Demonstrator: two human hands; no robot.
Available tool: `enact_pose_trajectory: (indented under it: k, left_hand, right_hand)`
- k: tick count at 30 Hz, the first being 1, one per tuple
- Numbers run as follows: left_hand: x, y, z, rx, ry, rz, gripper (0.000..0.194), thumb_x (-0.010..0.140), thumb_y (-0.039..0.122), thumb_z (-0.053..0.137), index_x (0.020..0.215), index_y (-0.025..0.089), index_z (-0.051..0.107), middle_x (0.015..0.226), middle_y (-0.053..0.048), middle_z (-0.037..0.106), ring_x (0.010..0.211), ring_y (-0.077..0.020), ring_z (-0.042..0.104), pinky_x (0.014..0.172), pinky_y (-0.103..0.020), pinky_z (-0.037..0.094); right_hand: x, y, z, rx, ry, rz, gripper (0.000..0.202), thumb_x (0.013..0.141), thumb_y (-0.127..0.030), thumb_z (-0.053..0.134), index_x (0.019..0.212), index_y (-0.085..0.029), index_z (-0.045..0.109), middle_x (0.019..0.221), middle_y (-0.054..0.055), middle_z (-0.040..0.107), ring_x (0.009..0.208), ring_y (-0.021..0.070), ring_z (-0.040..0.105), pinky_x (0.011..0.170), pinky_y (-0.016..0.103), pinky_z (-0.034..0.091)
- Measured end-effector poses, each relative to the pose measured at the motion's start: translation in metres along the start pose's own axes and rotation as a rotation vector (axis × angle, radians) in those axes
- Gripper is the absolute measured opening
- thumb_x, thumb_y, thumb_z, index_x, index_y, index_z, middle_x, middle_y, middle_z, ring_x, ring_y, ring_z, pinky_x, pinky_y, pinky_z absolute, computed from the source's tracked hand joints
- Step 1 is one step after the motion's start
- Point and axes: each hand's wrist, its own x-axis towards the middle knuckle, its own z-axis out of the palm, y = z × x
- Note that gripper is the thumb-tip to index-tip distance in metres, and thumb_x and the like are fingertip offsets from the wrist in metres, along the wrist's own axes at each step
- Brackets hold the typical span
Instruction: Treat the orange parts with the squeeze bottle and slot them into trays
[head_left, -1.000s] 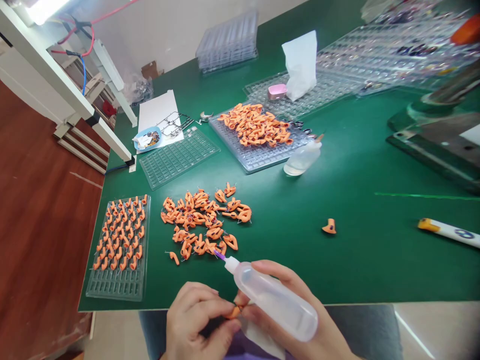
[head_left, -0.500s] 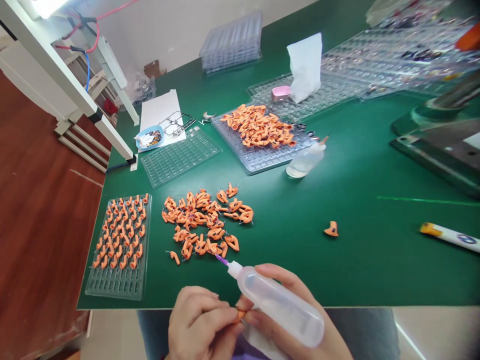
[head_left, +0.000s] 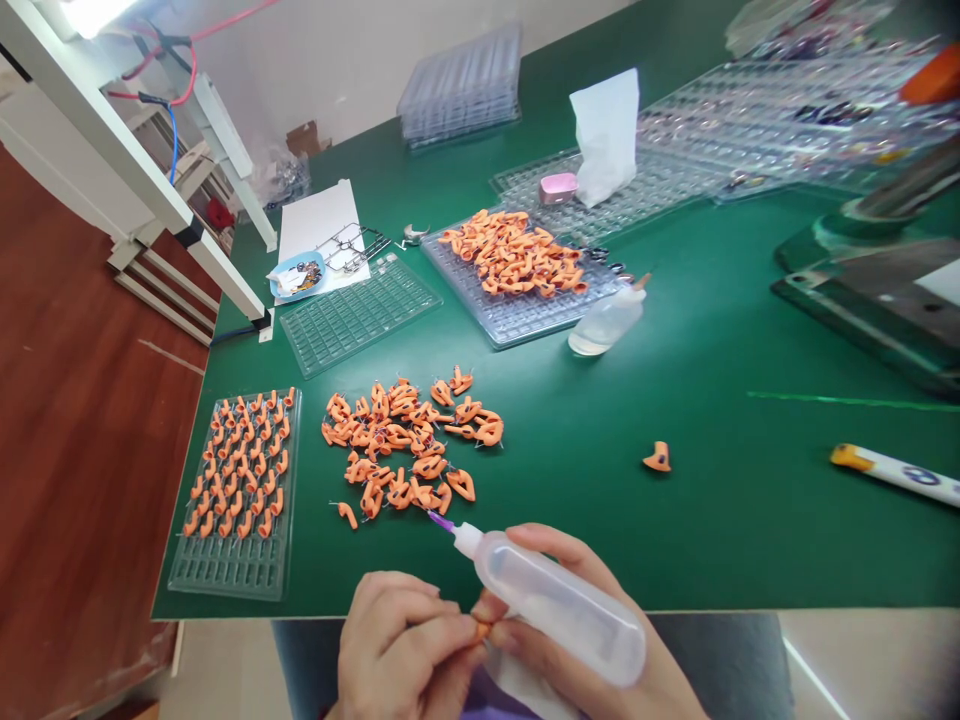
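Observation:
At the table's front edge, my left hand point(head_left: 405, 640) pinches a small orange curved piece point(head_left: 482, 631), mostly covered by fingers. My right hand point(head_left: 577, 570) holds a translucent squeeze bottle point(head_left: 562, 605) with a purple needle tip pointing up and left. The thumb and fingertips of that hand also touch the orange piece, and a white cloth or tissue point(head_left: 517, 682) shows beneath the bottle. Just beyond the tip lies a loose pile of orange curved pieces point(head_left: 397, 430) with thin wires. Left of it, a clear tray point(head_left: 225, 575) holds rows of similar pieces.
A stacked tray point(head_left: 510, 325) carries another orange heap, with a second bottle point(head_left: 604, 322) leaning beside it. One orange piece point(head_left: 658, 457) lies alone at right, near a white and yellow marker point(head_left: 900, 472). A green tray point(head_left: 360, 315) and metal stand base point(head_left: 870, 290) are farther back.
Both hands keep nearly the same pose around the orange piece and bottle. The whole view has shifted very slightly; nothing was taken up or let go.

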Motion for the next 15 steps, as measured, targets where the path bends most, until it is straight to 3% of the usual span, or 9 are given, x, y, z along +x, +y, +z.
enact_pose_trajectory:
  k: [4, 8, 11, 15]
  left_hand:
    - [-0.003, -0.006, -0.002, 0.052, -0.033, 0.008, 0.011, 0.093, 0.016, 0.062, 0.103, 0.02, 0.065, 0.084, -0.003, 0.071, 0.082, -0.0168, 0.065, 0.076, -0.03, 0.057]
    - [-0.013, -0.019, -0.004, 0.25, -0.089, -0.006, 0.02, 0.089, 0.007, 0.065, 0.105, 0.02, 0.066, 0.084, -0.002, 0.07, 0.087, -0.0174, 0.065, 0.081, -0.032, 0.054]
    - [-0.02, -0.03, -0.003, 0.378, -0.093, -0.013, 0.024, 0.089, 0.005, 0.064, 0.107, 0.02, 0.067, 0.084, -0.001, 0.07, 0.086, -0.0178, 0.066, 0.083, -0.034, 0.051]
    - [-0.026, -0.036, 0.003, 0.436, -0.088, -0.013, 0.024, 0.089, 0.005, 0.063, 0.108, 0.02, 0.067, 0.085, -0.001, 0.071, 0.084, -0.0181, 0.067, 0.083, -0.035, 0.049]
  right_hand:
    - [0.001, 0.01, -0.011, -0.082, -0.003, -0.114, 0.051, 0.075, -0.052, 0.085, 0.116, -0.035, 0.06, 0.088, -0.001, 0.076, 0.075, 0.0179, 0.075, 0.066, 0.024, 0.061]
    - [0.002, 0.022, -0.038, -0.275, 0.09, -0.286, 0.06, 0.073, -0.068, 0.076, 0.126, -0.043, 0.06, 0.108, 0.0, 0.077, 0.092, 0.0232, 0.076, 0.082, 0.029, 0.061]
    - [0.003, 0.028, -0.058, -0.511, 0.139, -0.45, 0.053, 0.079, -0.065, 0.073, 0.125, -0.04, 0.065, 0.117, 0.003, 0.074, 0.1, 0.0271, 0.073, 0.088, 0.032, 0.058]
    - [0.01, 0.029, -0.07, -0.668, 0.009, -0.572, 0.045, 0.086, -0.054, 0.071, 0.125, -0.031, 0.067, 0.108, 0.007, 0.076, 0.09, 0.0271, 0.075, 0.081, 0.031, 0.06]
